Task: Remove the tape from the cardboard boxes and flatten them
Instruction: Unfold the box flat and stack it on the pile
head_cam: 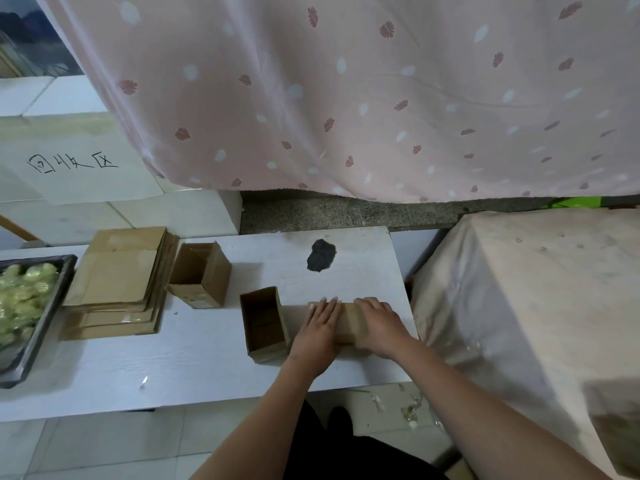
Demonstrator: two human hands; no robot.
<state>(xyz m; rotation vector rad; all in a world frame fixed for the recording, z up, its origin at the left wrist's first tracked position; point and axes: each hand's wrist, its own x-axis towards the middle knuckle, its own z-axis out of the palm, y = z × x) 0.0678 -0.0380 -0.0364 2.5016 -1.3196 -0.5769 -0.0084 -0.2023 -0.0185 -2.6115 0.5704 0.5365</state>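
A brown cardboard box lies flat on the white table near its right end. My left hand rests palm down on its left half with the fingers spread. My right hand presses on its right half, fingers curled over the box's top. Just left of them an open cardboard box lies on its side, mouth facing up. A second open box lies further left. A stack of flattened boxes sits at the table's left.
A dark tray holding crumpled yellowish tape stands at the far left. A dark patch marks the tabletop. A cloth-covered block stands to the right. A pink curtain hangs behind. Tape scraps lie on the floor.
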